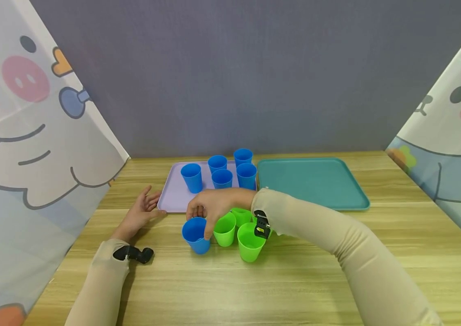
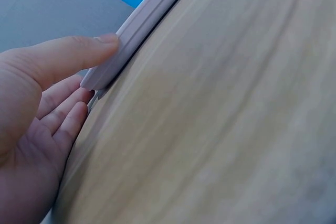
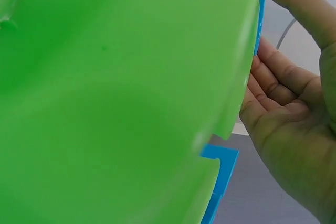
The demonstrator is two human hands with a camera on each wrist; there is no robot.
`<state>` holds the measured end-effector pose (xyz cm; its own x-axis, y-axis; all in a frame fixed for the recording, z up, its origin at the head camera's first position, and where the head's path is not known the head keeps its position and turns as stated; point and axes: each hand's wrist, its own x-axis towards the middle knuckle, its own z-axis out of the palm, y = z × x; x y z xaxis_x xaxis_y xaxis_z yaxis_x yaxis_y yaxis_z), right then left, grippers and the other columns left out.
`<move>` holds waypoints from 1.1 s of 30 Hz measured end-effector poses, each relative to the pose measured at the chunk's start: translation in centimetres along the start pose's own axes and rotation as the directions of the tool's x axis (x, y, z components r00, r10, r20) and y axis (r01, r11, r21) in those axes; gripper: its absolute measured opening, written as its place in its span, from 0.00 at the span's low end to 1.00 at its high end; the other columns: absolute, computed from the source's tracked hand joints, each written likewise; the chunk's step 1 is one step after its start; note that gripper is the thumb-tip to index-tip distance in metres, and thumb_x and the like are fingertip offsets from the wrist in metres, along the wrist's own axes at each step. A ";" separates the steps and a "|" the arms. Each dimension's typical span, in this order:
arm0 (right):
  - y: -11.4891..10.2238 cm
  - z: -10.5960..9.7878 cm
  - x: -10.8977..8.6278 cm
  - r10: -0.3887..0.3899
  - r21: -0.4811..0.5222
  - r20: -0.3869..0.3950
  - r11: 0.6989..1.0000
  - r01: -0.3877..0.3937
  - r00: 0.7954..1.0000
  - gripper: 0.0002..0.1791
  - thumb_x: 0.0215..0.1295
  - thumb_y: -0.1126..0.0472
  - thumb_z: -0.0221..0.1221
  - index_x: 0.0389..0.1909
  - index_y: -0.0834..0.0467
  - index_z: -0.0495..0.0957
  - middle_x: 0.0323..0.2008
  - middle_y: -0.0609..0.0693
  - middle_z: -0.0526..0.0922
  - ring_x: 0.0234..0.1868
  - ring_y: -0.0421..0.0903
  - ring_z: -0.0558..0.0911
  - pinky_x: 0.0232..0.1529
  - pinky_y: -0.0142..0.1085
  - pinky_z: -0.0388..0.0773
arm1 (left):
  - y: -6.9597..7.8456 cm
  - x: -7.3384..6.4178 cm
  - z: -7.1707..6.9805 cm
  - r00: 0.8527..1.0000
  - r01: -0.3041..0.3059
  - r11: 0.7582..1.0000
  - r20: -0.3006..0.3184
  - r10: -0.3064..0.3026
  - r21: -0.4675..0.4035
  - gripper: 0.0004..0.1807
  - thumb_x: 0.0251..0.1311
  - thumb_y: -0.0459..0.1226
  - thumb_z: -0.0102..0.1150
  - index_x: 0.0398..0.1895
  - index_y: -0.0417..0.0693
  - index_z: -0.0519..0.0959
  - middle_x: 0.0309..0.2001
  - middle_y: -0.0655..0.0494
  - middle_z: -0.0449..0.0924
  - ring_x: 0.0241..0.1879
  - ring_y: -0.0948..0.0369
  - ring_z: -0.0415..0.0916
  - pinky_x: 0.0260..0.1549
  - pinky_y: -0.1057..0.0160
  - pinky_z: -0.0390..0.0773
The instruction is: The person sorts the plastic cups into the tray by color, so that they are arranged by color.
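My right hand [image 1: 216, 204] reaches over a blue cup [image 1: 196, 240] on the near side of the trays, thumb at its right rim and fingers at the far side. In the right wrist view, green cups hide most of that blue cup. Right beside it stand several green cups [image 1: 250, 246], partly covered by my right forearm. My left hand [image 1: 142, 210] lies at the lilac tray's [image 1: 175, 197] near left corner. Its thumb [image 2: 86, 53] touches the tray's rim, with relaxed fingers beside the corner. Several blue cups [image 1: 192, 177] stand upright on that tray.
A teal tray [image 1: 308, 181] lies right of the lilac one, close alongside. Behind the wooden table [image 1: 214, 294] rises a grey wall panel [image 1: 230, 81]. Printed cartoon curtains [image 1: 43, 136] flank both sides.
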<state>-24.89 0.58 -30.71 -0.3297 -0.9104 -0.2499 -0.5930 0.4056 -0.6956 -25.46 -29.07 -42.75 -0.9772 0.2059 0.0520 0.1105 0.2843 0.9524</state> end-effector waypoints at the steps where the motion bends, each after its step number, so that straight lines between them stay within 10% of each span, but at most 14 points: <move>1: 0.0 0.0 0.1 -0.006 0.001 0.004 1.000 0.006 1.000 0.31 0.47 0.63 0.78 0.54 0.60 0.79 0.43 0.47 0.83 0.46 0.42 0.78 0.47 0.28 0.78 | 0.0 0.0 0.0 1.000 -0.001 1.000 -0.001 0.001 0.000 0.56 0.58 0.19 0.61 0.77 0.33 0.29 0.73 0.28 0.53 0.71 0.38 0.54 0.70 0.48 0.56; 33: -1.0 -1.6 -0.1 -0.050 -0.101 -0.079 0.994 0.042 0.996 0.27 0.47 0.59 0.78 0.50 0.61 0.84 0.37 0.46 0.87 0.38 0.40 0.83 0.42 0.27 0.80 | 0.3 -0.1 0.0 1.000 0.004 1.000 0.008 -0.004 0.005 0.56 0.59 0.20 0.60 0.77 0.33 0.28 0.73 0.27 0.51 0.72 0.38 0.52 0.71 0.50 0.56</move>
<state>-25.49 0.39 -28.92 -0.3567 -0.9203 -0.1607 -0.6772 0.3732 -0.6341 -25.31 -29.05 -42.43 -0.9761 0.2124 0.0459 0.1078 0.2901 0.9509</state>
